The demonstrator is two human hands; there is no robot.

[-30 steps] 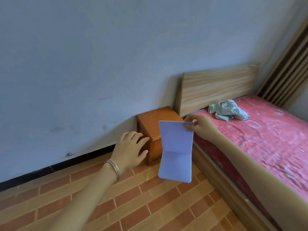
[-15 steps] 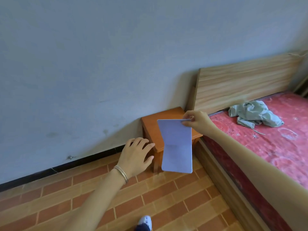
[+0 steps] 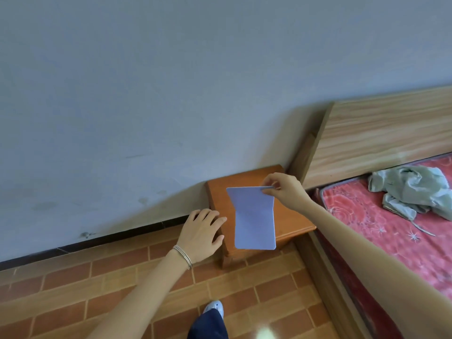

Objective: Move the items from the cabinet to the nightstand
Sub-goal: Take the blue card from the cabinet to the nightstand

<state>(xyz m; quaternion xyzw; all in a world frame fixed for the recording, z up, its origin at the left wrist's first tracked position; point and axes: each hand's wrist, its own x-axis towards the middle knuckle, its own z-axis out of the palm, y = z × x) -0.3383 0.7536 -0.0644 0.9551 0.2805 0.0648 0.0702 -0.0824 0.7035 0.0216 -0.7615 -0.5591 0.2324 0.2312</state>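
A thin pale-blue folded sheet hangs over the orange wooden nightstand, creased across its middle. My right hand pinches its top right corner between thumb and fingers. My left hand, with thin bracelets at the wrist, is spread open beside the nightstand's left edge and holds nothing. The nightstand stands against the grey wall, between the floor and the bed. The cabinet is out of view.
A bed with a red patterned mattress and a wooden headboard fills the right side. A crumpled grey-green cloth lies on it. Brick-patterned floor spreads below, with my shoe on it.
I have come closer to the nightstand. The sheet in my right hand now hangs over its top, and my left hand has reached its left edge.
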